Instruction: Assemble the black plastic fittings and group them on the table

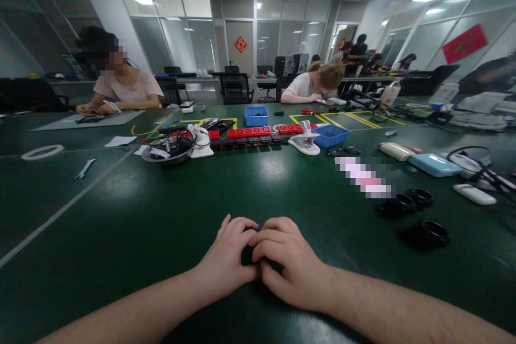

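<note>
My left hand and my right hand rest together at the near middle of the green table. Their fingers are loosely bent and somewhat apart, with the fingertips meeting. The right fingers touch the left thumb and fingertips. No object shows in either hand; a dark gap opens between thumbs and fingers. Beyond them stand a red and black power strip, a white clip stand and a round tray with dark parts.
Black rings lie to the right, near a light blue case and a white remote-like piece. At left are a wrench and a white ring. Blue bins stand farther back. Two people sit across the table.
</note>
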